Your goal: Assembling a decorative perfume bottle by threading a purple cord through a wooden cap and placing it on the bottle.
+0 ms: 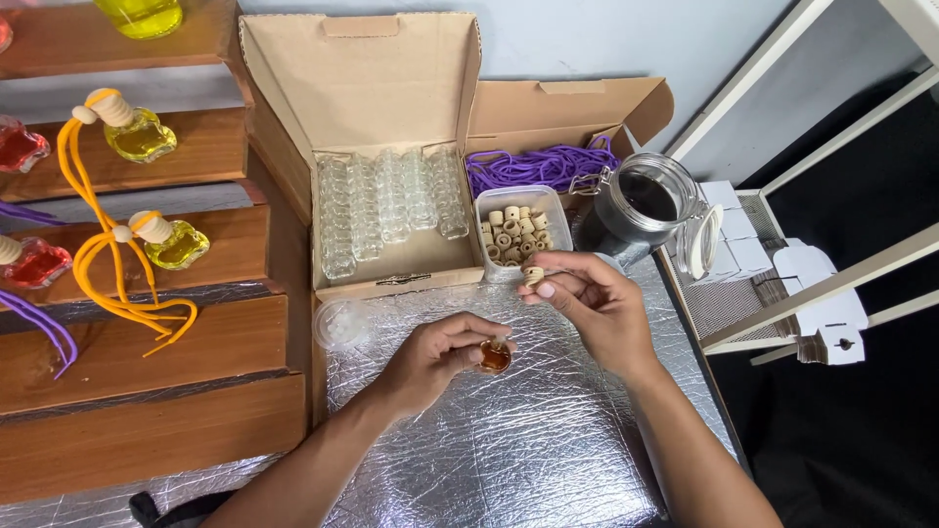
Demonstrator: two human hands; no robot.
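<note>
Presently, the left hand pinches a small glass bottle of amber liquid, fingers closed around its body, low over the foil mat. The right hand holds a small wooden cap between thumb and fingertips, closed on it, just above and to the right of the bottle. Cap and bottle are near each other but apart.

Behind the hands sits a clear tub of like wooden caps, touching the front edge of an open carton stocked with rows of empty bottles. A second carton to the right holds purple cords. A clip-top jar of dark liquid stands open beside it, lid hanging at its side. A small clear lid lies at the mat's left edge. On the wooden steps to the left rest finished bottles, yellow and red, with caps and orange or purple cords.

Assessment: the step in hand appears to be capping the filled bottle. The next move likely calls for bringing the cap squarely over the neck, bottle kept upright, then seating it without tilting. Whether the neck already carries a stopper cannot be told; the fingers hide it.
</note>
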